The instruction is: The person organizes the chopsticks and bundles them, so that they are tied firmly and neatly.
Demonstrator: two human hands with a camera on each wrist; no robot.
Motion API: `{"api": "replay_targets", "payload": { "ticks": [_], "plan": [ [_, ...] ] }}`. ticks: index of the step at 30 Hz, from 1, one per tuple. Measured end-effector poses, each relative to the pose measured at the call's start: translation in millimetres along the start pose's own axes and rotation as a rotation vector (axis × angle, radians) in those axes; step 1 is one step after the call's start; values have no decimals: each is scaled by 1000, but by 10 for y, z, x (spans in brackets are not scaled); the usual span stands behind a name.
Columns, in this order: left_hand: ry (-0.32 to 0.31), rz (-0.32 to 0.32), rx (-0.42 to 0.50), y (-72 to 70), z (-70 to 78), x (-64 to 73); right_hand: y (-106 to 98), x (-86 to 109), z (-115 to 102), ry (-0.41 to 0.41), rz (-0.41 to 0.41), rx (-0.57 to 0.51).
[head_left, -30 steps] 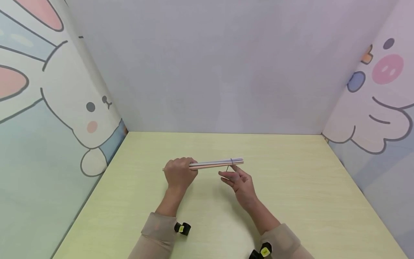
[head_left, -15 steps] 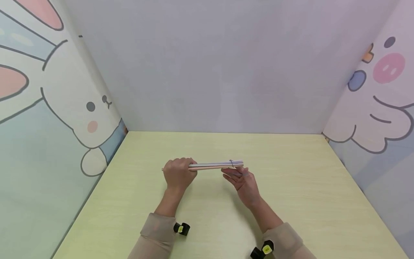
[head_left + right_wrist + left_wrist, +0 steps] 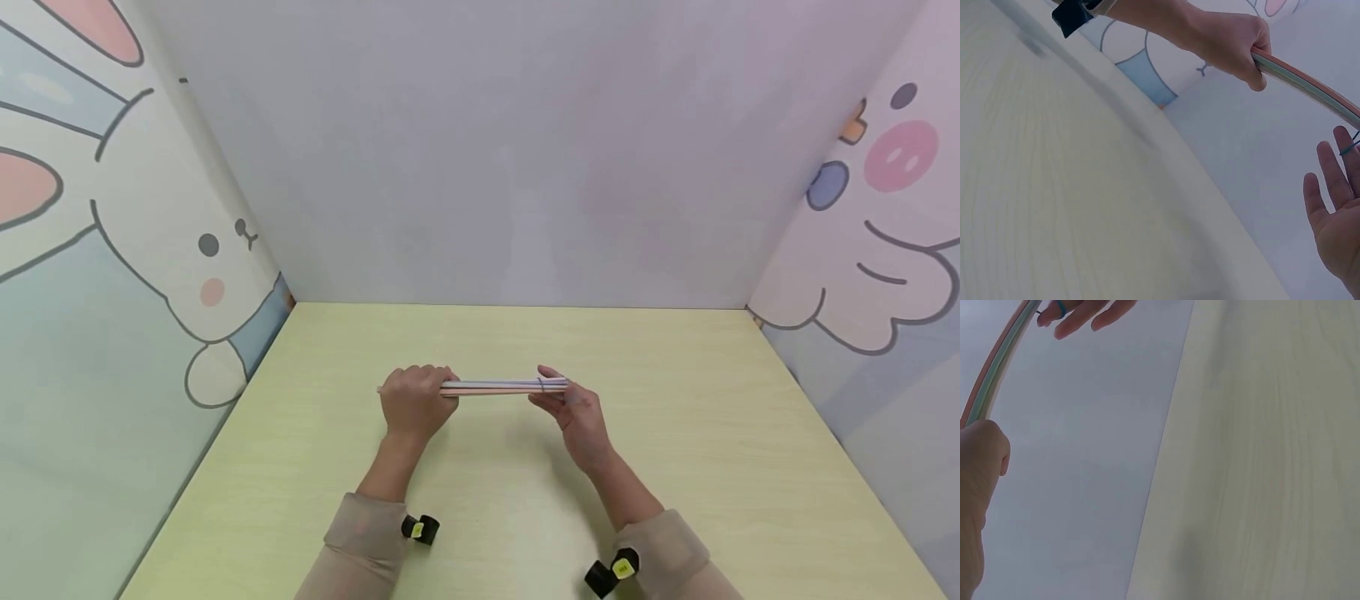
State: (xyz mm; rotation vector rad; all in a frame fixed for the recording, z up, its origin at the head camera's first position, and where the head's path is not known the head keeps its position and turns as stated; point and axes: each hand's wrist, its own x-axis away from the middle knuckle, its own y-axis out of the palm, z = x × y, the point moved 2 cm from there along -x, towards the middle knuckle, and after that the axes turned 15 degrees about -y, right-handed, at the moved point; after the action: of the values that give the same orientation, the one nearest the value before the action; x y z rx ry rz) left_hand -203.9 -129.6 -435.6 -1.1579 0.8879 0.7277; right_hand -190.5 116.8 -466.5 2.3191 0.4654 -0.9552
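Observation:
My left hand (image 3: 417, 403) grips a bundle of slim pastel sticks (image 3: 491, 387), like chopsticks, in a fist near its left end. The bundle lies level above the table; in the right wrist view the sticks (image 3: 1310, 86) show pink, green and pale sides. A thin dark elastic band (image 3: 541, 384) crosses the bundle near its right end. My right hand (image 3: 579, 421) is at that end, one finger behind the sticks and others below. In the right wrist view its fingers are fairly straight, and a teal loop of the band (image 3: 1349, 149) runs round one finger.
The pale yellow table (image 3: 697, 433) stretches under both hands. A grey wall (image 3: 480, 167) stands behind it, with cartoon-printed side walls (image 3: 217, 292) at left and right. Small black cameras (image 3: 422, 529) sit at both sleeve cuffs.
My right hand has moved slightly right and up to the bundle's end, one finger now showing behind it. The bundle's right end has dipped a little. My left hand keeps its grip.

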Motion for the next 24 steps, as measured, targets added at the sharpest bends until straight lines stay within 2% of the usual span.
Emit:
{"api": "replay_targets", "payload": {
  "ticks": [4, 7, 13, 19, 24],
  "plan": [
    [3, 23, 17, -9, -19, -22, -68, -29, -22, -23, -58, 148],
    [-6, 12, 23, -12, -32, -29, -114, -72, -59, -16, -100, 249],
    [2, 5, 45, -16, -13, -37, -148, -154, -155, 93, -163, 455],
    [-11, 17, 51, -30, 5, -42, -128, -184, -180, 149, -232, 550],
    [-26, 33, 64, -35, 2, -31, -97, -182, -175, 191, -252, 640]
  ]
}}
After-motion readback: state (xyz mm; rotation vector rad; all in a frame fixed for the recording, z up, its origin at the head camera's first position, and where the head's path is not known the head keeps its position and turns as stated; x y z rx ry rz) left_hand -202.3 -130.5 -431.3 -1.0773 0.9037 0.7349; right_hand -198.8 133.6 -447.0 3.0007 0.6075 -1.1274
